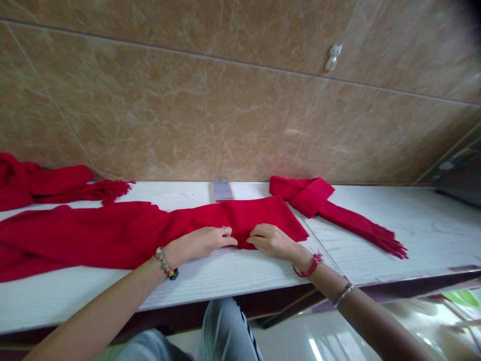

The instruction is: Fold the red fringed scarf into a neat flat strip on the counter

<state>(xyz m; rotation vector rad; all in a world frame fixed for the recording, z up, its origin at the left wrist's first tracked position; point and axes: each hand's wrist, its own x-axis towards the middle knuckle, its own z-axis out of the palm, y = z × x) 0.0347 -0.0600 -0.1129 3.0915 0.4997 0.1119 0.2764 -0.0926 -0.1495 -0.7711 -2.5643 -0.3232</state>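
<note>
A long red scarf [112,233] lies spread across the white table [413,225], its folded right end near the middle. My left hand [203,242], with a ring and a bead bracelet, rests on the scarf's near edge with fingers together, pinching the cloth. My right hand [272,240], with a red cord at the wrist, grips the same edge just to the right, fingers curled onto the fabric. The two hands are almost touching.
A second red scarf [326,203], folded with its fringe trailing right, lies at the back right. Another red scarf [45,183] is heaped at the back left. A small blurred object [222,190] stands against the marble wall. My knees are below the table edge.
</note>
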